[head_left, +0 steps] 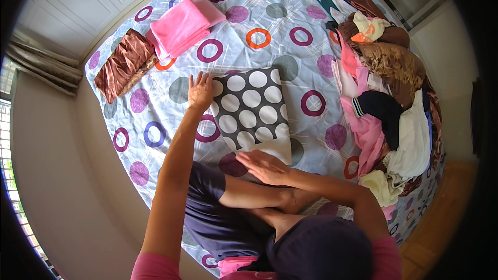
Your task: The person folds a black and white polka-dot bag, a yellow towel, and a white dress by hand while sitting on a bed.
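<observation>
A folded dark grey cloth with large white dots (249, 109) lies flat on the bedsheet in front of my crossed legs. Along its near side runs a plain white strip (272, 149). My left hand (201, 91) rests at the cloth's upper left edge, fingers spread and pointing away from me. Nothing is gripped in it. My right hand (264, 167) is stretched flat by the white strip's near edge, palm side turned down or inward, holding nothing. Whether it touches the strip is hard to tell.
Folded pink towels (181, 27) and a folded brown satin cloth (126, 64) lie at the far left of the patterned bed (249, 15). A loose heap of clothes (381, 124) runs along the right side. White cabinets (81, 4) stand beyond the bed's far left edge.
</observation>
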